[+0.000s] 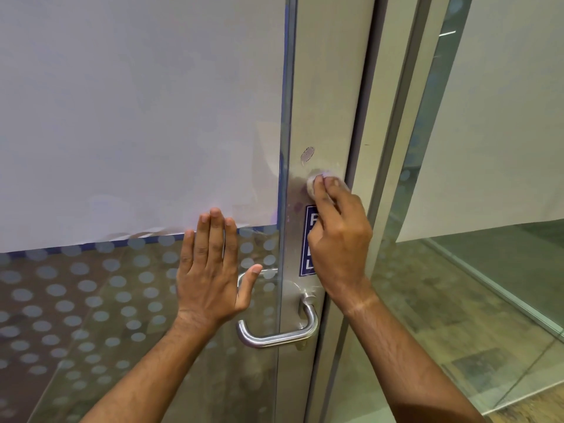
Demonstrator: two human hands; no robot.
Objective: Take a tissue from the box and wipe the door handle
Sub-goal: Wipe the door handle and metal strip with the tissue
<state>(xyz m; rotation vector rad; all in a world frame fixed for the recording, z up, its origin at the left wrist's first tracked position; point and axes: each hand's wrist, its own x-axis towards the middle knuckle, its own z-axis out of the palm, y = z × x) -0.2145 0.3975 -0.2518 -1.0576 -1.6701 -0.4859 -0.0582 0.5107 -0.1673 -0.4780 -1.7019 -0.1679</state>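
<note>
Tissue [312,185] wadded, pinched in right hand [338,239] fingertips, pressed on metal door stile [323,87] above blue sign [307,239]. Lever door handle [276,337] lies below, apart from the tissue. Left hand [210,270] open, empty, flat on dotted glass panel [91,300] beside handle.

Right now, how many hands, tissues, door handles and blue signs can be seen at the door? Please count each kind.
hands: 2 (left hand, right hand)
tissue: 1
door handle: 1
blue sign: 1, partly hidden by the right hand
Total: 5
</note>
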